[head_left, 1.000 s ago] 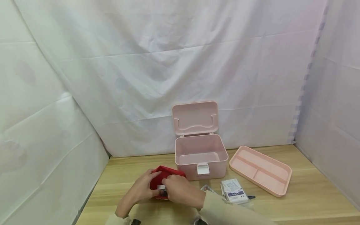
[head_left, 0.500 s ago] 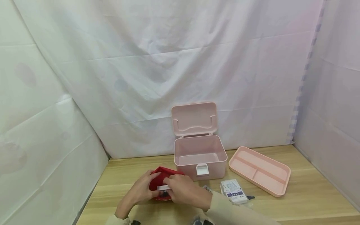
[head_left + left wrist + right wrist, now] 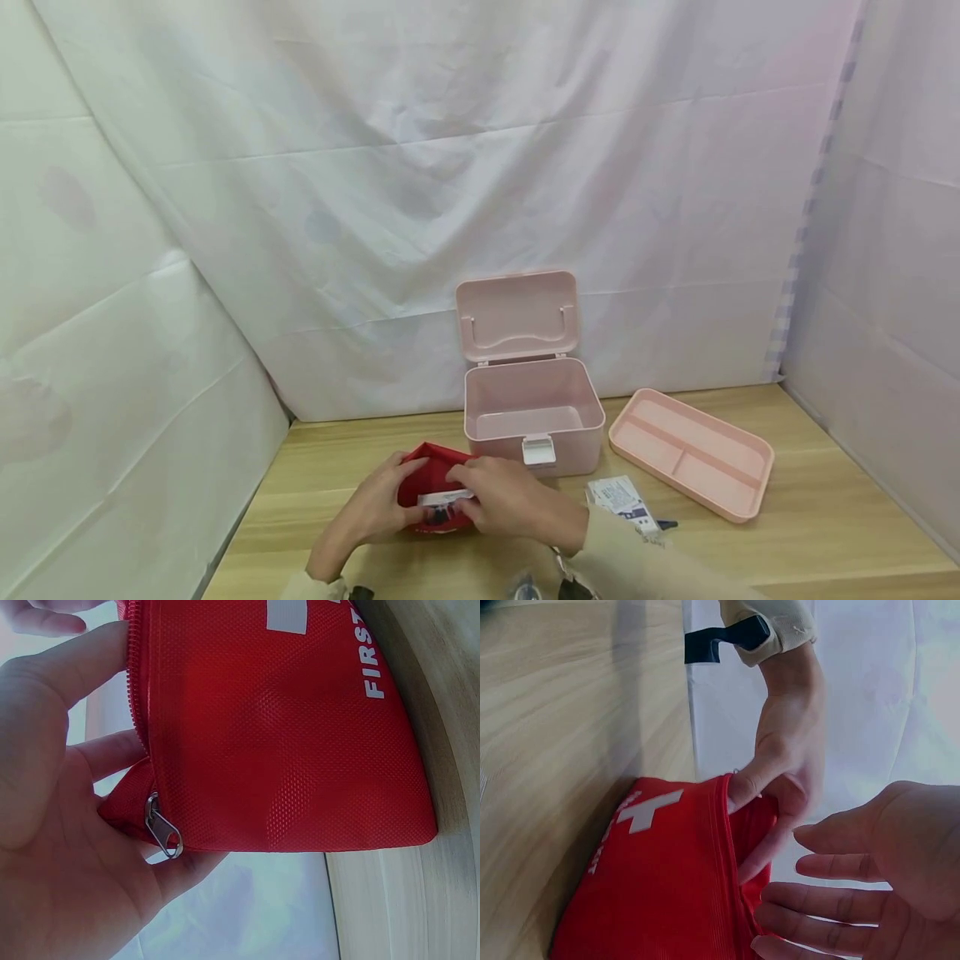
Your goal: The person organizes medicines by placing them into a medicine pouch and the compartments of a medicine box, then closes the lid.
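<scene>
A red fabric pouch (image 3: 437, 473) lies on the table, its zipped mouth spread apart. White lettering beginning "FIRST" and a white cross mark the pouch front (image 3: 671, 862) in the right wrist view. My left hand (image 3: 375, 502) grips the mouth at the left end, thumb inside the rim, by a metal zip pull (image 3: 163, 827). At the right end is my right hand (image 3: 506, 500); its fingers (image 3: 821, 900) are nearly straight and extend to the rim, with nothing held. Between the hands, a white packet (image 3: 445, 498) and something dark show inside the pouch.
Behind the pouch a pink box (image 3: 536, 457) stands with its lid (image 3: 519, 317) raised. A pink divided tray (image 3: 693, 454) lies to its right. White packets (image 3: 622, 500) and a dark slim item (image 3: 667, 525) lie near my right sleeve. White cloth (image 3: 420, 208) hangs behind.
My right hand has drawn back to the right from inside the pouch, and more of the white packet shows there. My left hand stays in place.
</scene>
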{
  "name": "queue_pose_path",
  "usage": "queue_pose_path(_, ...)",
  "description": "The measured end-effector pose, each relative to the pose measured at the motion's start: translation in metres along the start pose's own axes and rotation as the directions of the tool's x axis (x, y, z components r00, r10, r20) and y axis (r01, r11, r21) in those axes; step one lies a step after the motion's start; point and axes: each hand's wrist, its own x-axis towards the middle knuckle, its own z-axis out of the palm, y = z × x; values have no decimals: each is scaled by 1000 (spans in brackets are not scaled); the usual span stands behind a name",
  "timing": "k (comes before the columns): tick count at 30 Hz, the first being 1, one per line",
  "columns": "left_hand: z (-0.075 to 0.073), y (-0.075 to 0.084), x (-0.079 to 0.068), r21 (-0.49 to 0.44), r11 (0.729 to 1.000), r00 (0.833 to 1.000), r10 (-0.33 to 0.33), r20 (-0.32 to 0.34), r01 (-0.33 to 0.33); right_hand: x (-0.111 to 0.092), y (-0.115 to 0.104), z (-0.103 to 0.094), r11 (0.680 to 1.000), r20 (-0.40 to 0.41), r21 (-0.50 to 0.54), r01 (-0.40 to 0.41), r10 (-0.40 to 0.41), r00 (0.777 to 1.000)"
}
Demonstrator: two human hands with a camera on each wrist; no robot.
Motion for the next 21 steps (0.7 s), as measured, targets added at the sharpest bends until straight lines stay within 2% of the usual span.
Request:
queue_pose_path(6,0,-1,1,6,1000,1000,-12,2,12,-8,10,-12,999,-34,49,9,-7,999)
queue_pose_path(10,0,-2,1,-4,1000,1000,-28,11,28,-16,21,-20,987,-21,161,-7,10,1000)
queue_pose_path(15,0,-2,2,10,1000,1000,-22,2,22,-31,42,-26,953,2,304,2,-3,1000)
queue_pose_path(18,0,-2,1,13,1000,1000,-14,-4,14,-42,56,-29,944,15,329,17,-24,1000)
queue_pose_path(21,1,-1,1,11,1000,1000,-14,-4,14,-54,69,-32,945,55,326,-14,-4,998)
